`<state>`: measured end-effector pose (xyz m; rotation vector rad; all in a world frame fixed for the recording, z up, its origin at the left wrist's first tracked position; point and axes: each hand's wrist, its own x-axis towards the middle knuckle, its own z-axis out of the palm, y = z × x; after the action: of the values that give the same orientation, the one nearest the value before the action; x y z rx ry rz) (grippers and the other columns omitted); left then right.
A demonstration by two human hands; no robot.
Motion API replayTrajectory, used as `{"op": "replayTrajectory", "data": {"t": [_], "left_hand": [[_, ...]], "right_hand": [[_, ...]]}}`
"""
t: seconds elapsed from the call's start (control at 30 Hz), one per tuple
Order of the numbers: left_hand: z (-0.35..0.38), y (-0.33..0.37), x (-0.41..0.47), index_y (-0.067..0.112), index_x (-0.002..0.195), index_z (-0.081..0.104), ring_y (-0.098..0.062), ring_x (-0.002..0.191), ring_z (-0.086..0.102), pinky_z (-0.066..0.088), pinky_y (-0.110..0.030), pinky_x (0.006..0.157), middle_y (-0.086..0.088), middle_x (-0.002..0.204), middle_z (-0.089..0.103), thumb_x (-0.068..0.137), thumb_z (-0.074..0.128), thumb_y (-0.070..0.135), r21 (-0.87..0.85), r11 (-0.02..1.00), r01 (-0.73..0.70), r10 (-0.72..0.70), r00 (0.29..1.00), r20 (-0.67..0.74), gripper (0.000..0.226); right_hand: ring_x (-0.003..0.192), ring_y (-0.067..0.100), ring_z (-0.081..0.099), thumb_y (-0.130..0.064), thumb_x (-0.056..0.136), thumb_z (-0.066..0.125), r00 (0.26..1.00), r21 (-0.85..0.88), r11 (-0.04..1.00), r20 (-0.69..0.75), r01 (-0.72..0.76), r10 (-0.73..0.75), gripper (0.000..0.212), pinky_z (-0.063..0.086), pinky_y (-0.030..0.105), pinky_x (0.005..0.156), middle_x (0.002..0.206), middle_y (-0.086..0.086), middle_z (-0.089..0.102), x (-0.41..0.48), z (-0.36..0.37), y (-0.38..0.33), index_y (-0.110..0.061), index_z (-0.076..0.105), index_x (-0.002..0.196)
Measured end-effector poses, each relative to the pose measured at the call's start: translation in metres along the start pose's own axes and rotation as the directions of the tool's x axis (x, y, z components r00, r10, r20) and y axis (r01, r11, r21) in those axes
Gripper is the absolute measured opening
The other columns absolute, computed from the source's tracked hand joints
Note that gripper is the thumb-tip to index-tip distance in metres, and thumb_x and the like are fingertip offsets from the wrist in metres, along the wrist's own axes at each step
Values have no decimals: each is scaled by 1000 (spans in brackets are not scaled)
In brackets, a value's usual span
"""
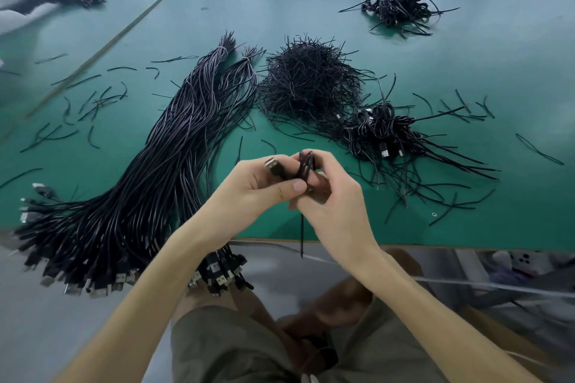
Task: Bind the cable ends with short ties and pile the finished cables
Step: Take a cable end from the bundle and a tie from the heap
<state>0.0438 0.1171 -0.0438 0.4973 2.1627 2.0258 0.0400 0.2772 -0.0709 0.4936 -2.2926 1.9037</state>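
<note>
a: two hands meet just above the near edge of the green table (pixel 485 53). your left hand (pixel 258 188) grips a folded black cable (pixel 306 166), its usb plug (pixel 271 165) poking out above your fingers; your right hand (pixel 333 199) pinches the same loops.

b: and where is there room?

a: bare mat at your right, along the edge. the unbound cable bundle (pixel 149 171) lies left, plugs overhanging the edge. the heap of short ties (pixel 311 78) sits behind your hands, with the finished pile (pixel 382 130) touching its right side.
</note>
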Motion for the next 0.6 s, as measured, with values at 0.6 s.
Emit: {"op": "replayTrajectory", "data": {"t": [0.6], "left_hand": [[-2,-19,1,34,95,68,-11,68,71,55,-21,67,15,79,70,83,84,10,451,879,157,-13,952,-306,31]], "right_hand": [[83,20,50,17,87,48,917,-648,703,398,291,-13,43,50,38,69,94,-4,37,13,-12,9,-10,54,120]]}}
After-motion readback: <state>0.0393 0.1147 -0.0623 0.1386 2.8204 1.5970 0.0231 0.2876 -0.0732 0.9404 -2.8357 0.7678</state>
